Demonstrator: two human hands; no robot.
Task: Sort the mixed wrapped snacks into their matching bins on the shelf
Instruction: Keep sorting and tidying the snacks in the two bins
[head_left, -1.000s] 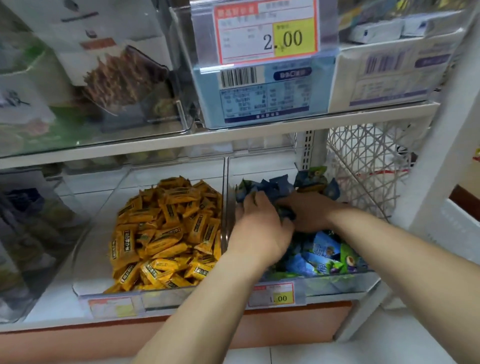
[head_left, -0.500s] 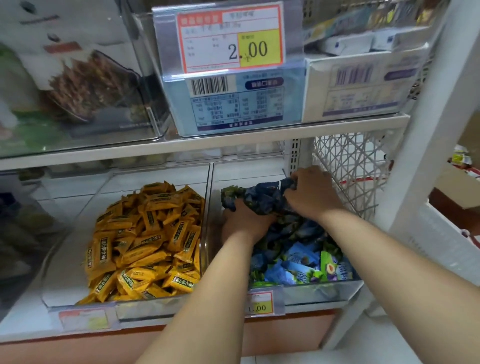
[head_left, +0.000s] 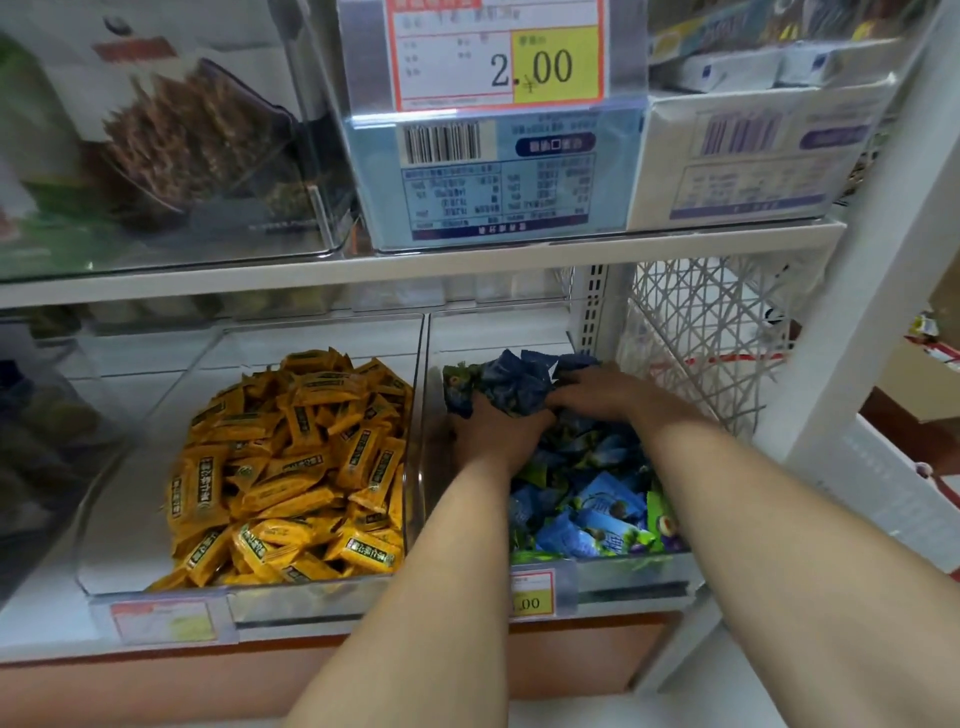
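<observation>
Two clear bins stand side by side on the lower shelf. The left bin (head_left: 130, 519) holds a heap of yellow wrapped snacks (head_left: 291, 467). The right bin (head_left: 623, 569) holds blue and green wrapped snacks (head_left: 597, 514). Both my hands are deep in the right bin. My left hand (head_left: 493, 431) and my right hand (head_left: 597, 392) cup a bunch of dark blue wrapped snacks (head_left: 514, 384) between them, lifted above the pile at the back of the bin. My fingers are mostly hidden by the wrappers.
A white lattice side panel (head_left: 701, 343) closes the shelf on the right, beside a white upright post (head_left: 857, 270). The upper shelf board (head_left: 415, 265) hangs just above the bins, carrying a blue box with a 2.00 price tag (head_left: 498, 57). Small price tags sit on the bin fronts.
Both hands have pushed further back in the right bin and gathered the dark blue snacks into a raised bunch. The view has moved closer to the shelf.
</observation>
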